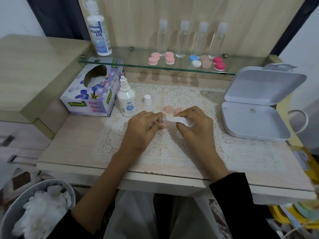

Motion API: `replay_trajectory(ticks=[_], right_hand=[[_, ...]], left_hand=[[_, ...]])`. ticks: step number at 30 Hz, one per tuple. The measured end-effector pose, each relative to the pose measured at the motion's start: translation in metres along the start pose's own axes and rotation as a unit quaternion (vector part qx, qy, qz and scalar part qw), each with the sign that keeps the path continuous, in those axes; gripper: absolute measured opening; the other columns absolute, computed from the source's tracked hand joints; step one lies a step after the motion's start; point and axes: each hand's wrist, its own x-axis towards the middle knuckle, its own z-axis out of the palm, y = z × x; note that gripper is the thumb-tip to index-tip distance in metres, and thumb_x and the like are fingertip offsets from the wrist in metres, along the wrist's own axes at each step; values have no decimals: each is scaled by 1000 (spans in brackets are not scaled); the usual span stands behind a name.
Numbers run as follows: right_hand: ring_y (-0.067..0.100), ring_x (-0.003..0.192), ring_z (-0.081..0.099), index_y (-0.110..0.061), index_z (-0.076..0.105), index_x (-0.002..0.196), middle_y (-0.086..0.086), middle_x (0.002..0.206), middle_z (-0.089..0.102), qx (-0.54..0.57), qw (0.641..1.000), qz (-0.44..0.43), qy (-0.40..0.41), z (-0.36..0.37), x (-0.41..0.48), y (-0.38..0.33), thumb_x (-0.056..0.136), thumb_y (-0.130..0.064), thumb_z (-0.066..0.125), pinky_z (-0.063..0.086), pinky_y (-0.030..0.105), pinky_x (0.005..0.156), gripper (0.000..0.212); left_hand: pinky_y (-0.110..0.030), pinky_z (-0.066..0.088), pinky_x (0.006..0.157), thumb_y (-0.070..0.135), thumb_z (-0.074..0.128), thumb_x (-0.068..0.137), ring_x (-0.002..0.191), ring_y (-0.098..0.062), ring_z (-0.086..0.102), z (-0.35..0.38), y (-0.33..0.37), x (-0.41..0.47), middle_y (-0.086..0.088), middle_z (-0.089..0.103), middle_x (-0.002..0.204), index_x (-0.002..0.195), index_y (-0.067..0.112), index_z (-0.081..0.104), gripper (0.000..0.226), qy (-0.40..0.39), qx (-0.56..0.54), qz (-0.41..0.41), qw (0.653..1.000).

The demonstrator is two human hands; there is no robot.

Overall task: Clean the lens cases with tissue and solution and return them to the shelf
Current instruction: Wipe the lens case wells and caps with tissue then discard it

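Gripping 1 clear case (163, 121), left hand (143, 129) | right hand (196, 125) pinching 1 tissue (177, 120) | shelf (131, 62): 5 cases (195, 60) | mat (172, 150): 2 caps (168, 109)

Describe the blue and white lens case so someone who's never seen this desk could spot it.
Find the glass shelf at the desk's back, below four clear bottles. Among the cases on it, the blue and white lens case lies right of centre, left of a dull pink case. It alone has one blue cap and one white.
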Motion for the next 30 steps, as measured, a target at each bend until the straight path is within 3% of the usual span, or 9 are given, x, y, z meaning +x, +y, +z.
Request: replay_trajectory(ticks=[2, 9, 14, 16, 19, 23, 30], right_hand=[[14, 82, 61, -8, 73, 88, -1, 85, 64, -4, 1000, 6, 17, -2, 1, 2, 73, -3, 66, 45, 26, 70, 17], [7, 73, 56, -10, 73, 83, -4, 79, 63, -4, 1000, 24, 0, -3, -1, -1, 70, -11, 64, 43, 25, 64, 16], [13, 84, 63, -17, 72, 85, -5, 86, 68, 19, 991, 124, 35, -7, -1, 4, 76, -21, 66, 51, 42, 76, 12], [20, 85, 65, -15, 72, 89, 1, 87, 70, 117, 975, 184, 38, -7, 0, 3, 81, -19, 68, 54, 46, 78, 10], [19, 66, 63, -6, 71, 91, 9, 77, 67, 251, 933, 257, 16, -8, -1, 1, 84, -13, 68, 50, 37, 63, 10], [20, 47, 47, 1, 67, 81, 12, 61, 54, 289, 916, 276, -13, -5, -3, 0, 83, -9, 69, 36, 24, 48, 11], [26, 60, 52, -5, 69, 79, 13, 65, 57, 292, 921, 258, -23, -2, -3, 4, 76, -12, 71, 44, 47, 63, 8]], left_hand=[[-42, 52, 70, 22, 71, 77, 75, -19, 62, 0, 0, 0, -3, 71, 79, 103, 9, 72, 29, 3, -3, -2, 1000], [-33, 50, 73, 23, 70, 78, 76, -13, 61, 0, -3, 0, 1, 72, 83, 105, 10, 72, 31, 8, 1, -4, 1000], [-19, 47, 76, 22, 71, 77, 77, -3, 58, 0, -3, 1, 8, 70, 86, 106, 9, 72, 31, 18, -7, -5, 1000], [-16, 46, 76, 20, 73, 75, 77, -2, 58, 1, -3, 1, 8, 69, 88, 105, 8, 72, 32, 26, -13, -4, 1000], [-15, 46, 75, 15, 75, 74, 76, 0, 58, 0, -3, 1, 4, 72, 90, 103, 11, 73, 30, 30, -17, 4, 999], [-21, 52, 71, 4, 75, 74, 72, -7, 63, -1, -2, 1, 4, 71, 90, 98, 10, 74, 24, 13, -41, 5, 999], [-13, 50, 74, 13, 77, 74, 76, -7, 64, 2, 0, 1, 0, 71, 95, 94, 7, 75, 20, -10, -30, 15, 999]])
